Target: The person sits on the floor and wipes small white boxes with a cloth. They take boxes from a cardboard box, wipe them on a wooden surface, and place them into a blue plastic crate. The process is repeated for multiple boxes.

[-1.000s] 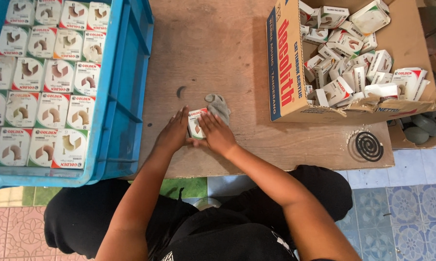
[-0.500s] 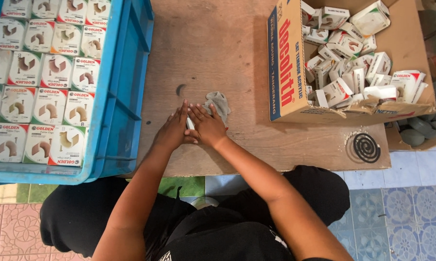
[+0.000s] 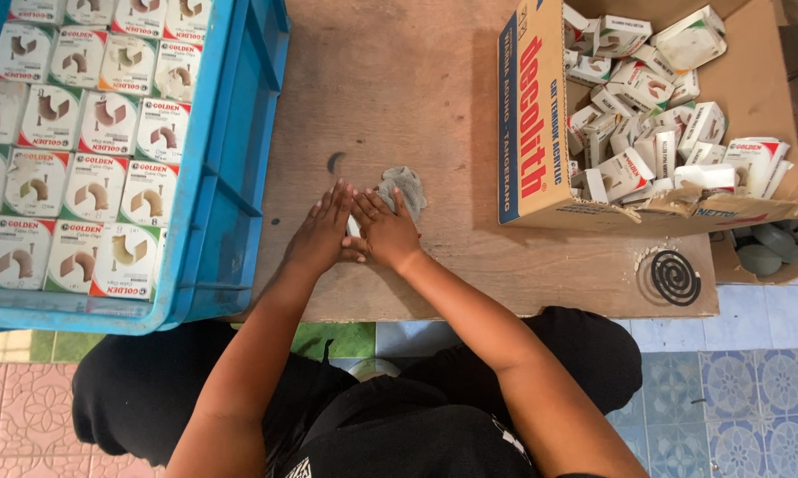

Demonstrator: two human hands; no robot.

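Near the worktop's (image 3: pixel 416 80) front edge, the left hand (image 3: pixel 321 235) and right hand (image 3: pixel 386 232) press flat, fingers outstretched, over a small white box (image 3: pixel 353 225). The box is almost wholly hidden, so any grip cannot be told. A grey patch (image 3: pixel 405 188) lies half-covered beyond the fingertips.

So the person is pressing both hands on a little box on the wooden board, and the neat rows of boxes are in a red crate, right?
Nearly. The crate holding the neat rows of boxes is blue, not red, as the head view shows. The rest holds: the left hand and right hand press together over a little box, mostly hidden between them, on the wooden board.
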